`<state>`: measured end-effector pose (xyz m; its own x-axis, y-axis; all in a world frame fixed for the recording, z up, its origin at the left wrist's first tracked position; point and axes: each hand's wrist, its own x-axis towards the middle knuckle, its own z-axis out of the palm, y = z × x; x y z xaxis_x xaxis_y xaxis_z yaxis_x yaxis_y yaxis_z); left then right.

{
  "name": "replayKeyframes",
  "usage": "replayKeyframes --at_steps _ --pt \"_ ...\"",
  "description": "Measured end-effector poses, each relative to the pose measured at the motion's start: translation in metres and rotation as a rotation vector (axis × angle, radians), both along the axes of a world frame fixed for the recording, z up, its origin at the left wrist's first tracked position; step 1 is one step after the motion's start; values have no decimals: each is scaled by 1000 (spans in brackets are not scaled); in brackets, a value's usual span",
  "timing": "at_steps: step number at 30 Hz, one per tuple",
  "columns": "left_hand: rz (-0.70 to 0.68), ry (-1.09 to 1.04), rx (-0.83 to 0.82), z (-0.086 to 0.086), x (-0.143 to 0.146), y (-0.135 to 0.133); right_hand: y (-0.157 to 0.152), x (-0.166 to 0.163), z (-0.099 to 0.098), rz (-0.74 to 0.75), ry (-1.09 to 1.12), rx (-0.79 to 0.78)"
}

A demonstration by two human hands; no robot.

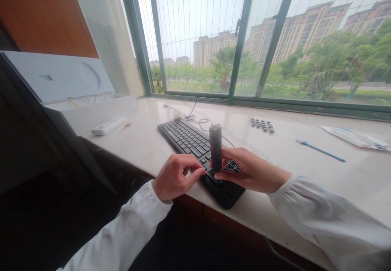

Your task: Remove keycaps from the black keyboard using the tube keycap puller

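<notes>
A black keyboard [186, 138] lies at an angle on the pale window ledge [146, 145]. My right hand [250, 171] is closed around a dark cylindrical tool [215, 147], which stands upright with its lower end on the keys at the keyboard's near end. My left hand [175, 177] rests at the keyboard's near edge, fingers curled and fingertips pressed on the keys beside the tool. Whether those fingers hold anything is hidden.
Several loose black keycaps [262, 124] sit further back on the ledge. A blue pen-like stick [320, 151] and a plastic packet [356, 137] lie to the right. At left, a white device [108, 126] lies beside an open white box [91, 108]. The keyboard cable [195, 118] coils behind.
</notes>
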<state>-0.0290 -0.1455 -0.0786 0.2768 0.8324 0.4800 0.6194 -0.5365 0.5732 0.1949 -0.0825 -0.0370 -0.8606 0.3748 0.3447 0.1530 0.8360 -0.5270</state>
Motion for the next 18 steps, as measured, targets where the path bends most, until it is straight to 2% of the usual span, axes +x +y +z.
replayKeyframes --at_steps 5,11,15,18 --pt "0 5 4 0 -1 0 0 0 -4 0 -30 -77" --pt "33 15 32 2 0 0 -4 -5 -13 41 60 -169" --pt "97 19 103 4 1 -1 -7 -6 -18 -16 56 -81" --pt "85 61 174 4 2 0 -8 -6 -21 -50 40 10"
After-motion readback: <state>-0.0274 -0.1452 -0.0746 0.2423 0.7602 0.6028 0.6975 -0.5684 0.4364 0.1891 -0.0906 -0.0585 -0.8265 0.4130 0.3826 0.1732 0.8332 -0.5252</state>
